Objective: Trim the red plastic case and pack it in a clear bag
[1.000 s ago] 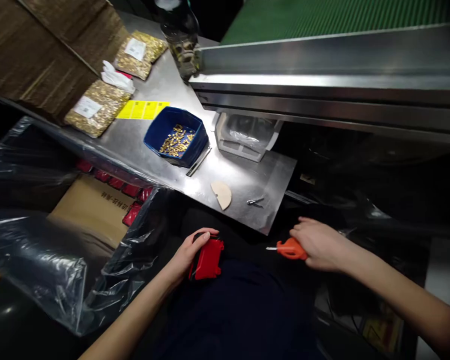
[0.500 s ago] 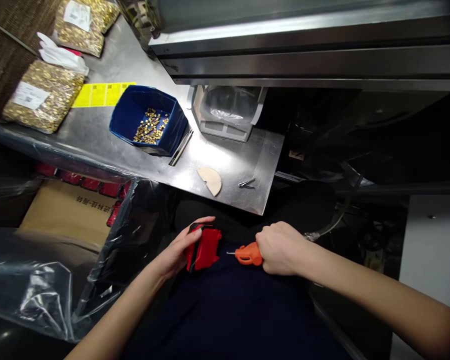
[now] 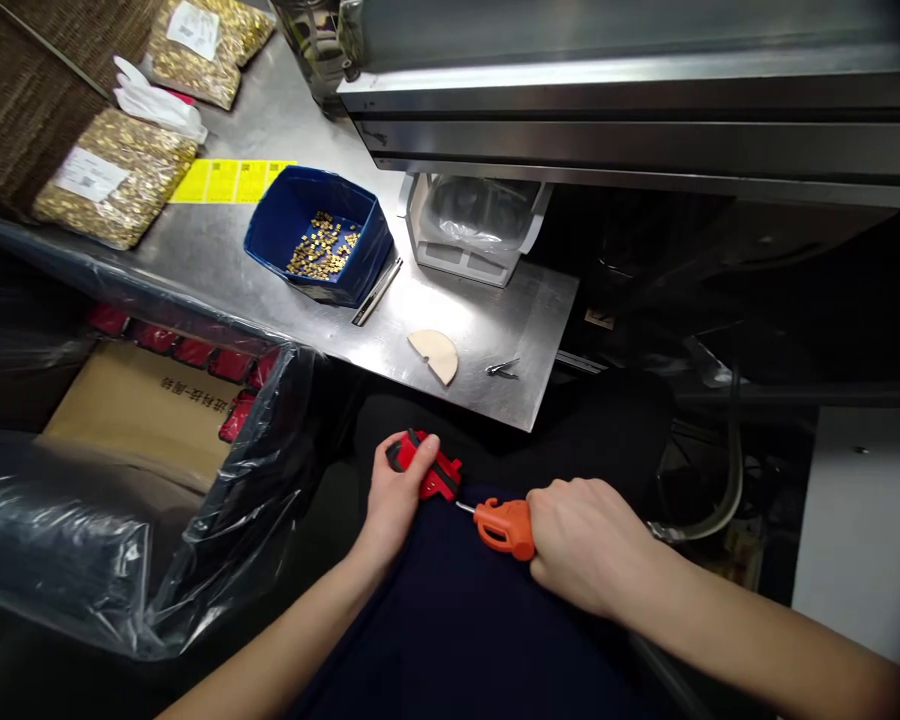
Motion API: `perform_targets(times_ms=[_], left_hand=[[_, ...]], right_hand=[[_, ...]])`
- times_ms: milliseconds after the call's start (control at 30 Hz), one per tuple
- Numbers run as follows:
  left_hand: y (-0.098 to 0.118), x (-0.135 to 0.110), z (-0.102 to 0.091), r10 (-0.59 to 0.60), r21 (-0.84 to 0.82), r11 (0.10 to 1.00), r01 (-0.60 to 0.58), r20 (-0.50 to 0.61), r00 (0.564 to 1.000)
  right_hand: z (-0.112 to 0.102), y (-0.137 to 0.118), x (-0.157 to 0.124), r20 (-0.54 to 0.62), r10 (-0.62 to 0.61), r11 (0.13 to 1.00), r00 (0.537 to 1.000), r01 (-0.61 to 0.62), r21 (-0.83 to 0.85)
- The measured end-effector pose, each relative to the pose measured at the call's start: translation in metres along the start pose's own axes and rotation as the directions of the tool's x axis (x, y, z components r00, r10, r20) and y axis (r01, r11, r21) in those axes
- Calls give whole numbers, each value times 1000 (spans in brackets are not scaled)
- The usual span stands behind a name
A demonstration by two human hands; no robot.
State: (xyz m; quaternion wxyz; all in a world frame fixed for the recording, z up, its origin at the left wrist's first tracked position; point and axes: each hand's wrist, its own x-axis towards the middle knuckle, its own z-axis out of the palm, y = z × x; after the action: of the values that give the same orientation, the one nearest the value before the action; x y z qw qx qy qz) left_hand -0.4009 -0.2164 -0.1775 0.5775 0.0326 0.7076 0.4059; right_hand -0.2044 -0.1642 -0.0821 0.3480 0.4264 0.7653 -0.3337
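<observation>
My left hand [image 3: 394, 495] grips a small red plastic part [image 3: 433, 472] over my lap, just below the front edge of the steel table [image 3: 495, 320]. The part is bright red, with a black piece at its far end under my fingertips and ridges along the side facing me (a moulded housing, I think, though it is too small here to be sure). My fingers are curled over its top, with the thumb on the near side. My right hand [image 3: 581, 540] is closed in a fist round the orange-handled screwdriver [image 3: 504, 525]. Its thin metal tip points left and meets the part's right edge.

Compared with 0.5 s ago, the part is turned. Then it showed me a broad flat face; now it shows a narrower side. The screwdriver tip stood a little apart from it then, and now it touches.
</observation>
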Motion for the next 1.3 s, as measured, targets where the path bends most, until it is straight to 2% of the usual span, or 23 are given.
perform_targets(times_ms=[67, 100, 167, 233, 333, 400, 433, 500, 567, 600, 633, 667, 700, 733, 767, 800, 833, 900, 967, 1000, 1067, 1133, 1300], left_hand=[[-1, -5, 2, 142, 132, 981, -143, 17, 990], [0, -6, 2, 237, 218, 945, -245, 61, 970], [2, -7, 0, 395, 365, 813, -454, 225, 890], [8, -5, -6, 418, 403, 711, -576, 416, 807], [28, 0, -18, 256, 344, 680, -648, 716, 649], [48, 3, -24, 101, 328, 689, -646, 839, 534], [59, 3, -26, 26, 338, 699, -631, 869, 494], [78, 5, -29, -118, 382, 735, -560, 886, 449], [88, 9, -31, -221, 395, 819, -416, 887, 406], [87, 12, -33, -221, 359, 881, -308, 888, 403], [82, 16, -36, -171, 270, 946, -180, 887, 429], [74, 20, -38, -80, 123, 991, -56, 865, 495], [64, 24, -41, 12, -37, 999, 31, 812, 583], [53, 26, -43, 78, -168, 983, 73, 744, 664], [42, 28, -45, 111, -251, 964, 89, 684, 721], [33, 28, -46, 120, -286, 953, 94, 646, 754], [27, 27, -47, 113, -281, 955, 90, 630, 768], [25, 22, -47, 82, -147, 989, 17, 640, 764], [34, 16, -45, 79, 132, 968, -213, 646, 760], [41, 15, -42, 91, 283, 890, -357, 656, 749], [53, 14, -35, 100, 479, 656, -583, 710, 697], [58, 18, -26, 74, 511, 501, -699, 779, 622], [58, 32, -9, -34, 441, 319, -839, 890, 454]], right_hand=[[3, 2, -3, -24, 34, 999, 999, -34, -31], [4, 4, -5, -36, 47, 998, 998, -49, -46], [3, 10, -10, -53, 43, 998, 998, -46, -50], [-4, 18, -15, -57, 44, 998, 997, -46, -45], [-23, 34, -19, -31, 50, 997, 998, -52, -52], [-39, 45, -17, 8, 15, 999, 1000, -15, -41], [-47, 51, -13, 30, -18, 1000, 999, 19, -24], [-60, 64, -2, 71, -90, 996, 993, 88, 32], [-66, 77, 12, 114, -143, 986, 983, 131, 106], [-66, 82, 20, 131, -159, 980, 979, 140, 141], [-64, 86, 26, 143, -174, 973, 974, 148, 175], [-60, 90, 31, 148, -186, 968, 971, 154, 199], [-54, 91, 34, 147, -196, 963, 970, 162, 215], [-46, 92, 36, 139, -204, 959, 969, 170, 225], [-38, 92, 35, 125, -213, 955, 969, 179, 236], [-29, 91, 34, 115, -222, 949, 968, 188, 252], [-21, 91, 31, 105, -231, 943, 967, 196, 271], [-9, 92, 23, 89, -245, 928, 966, 207, 310], [-4, 95, 14, 86, -224, 933, 971, 188, 308], [-4, 97, 11, 89, -198, 944, 976, 165, 286], [-11, 97, 9, 102, -128, 972, 987, 104, 211], [-24, 89, 15, 101, -72, 992, 992, 60, 115], [-54, 41, 47, 46, -73, 995, 996, 76, -59]])
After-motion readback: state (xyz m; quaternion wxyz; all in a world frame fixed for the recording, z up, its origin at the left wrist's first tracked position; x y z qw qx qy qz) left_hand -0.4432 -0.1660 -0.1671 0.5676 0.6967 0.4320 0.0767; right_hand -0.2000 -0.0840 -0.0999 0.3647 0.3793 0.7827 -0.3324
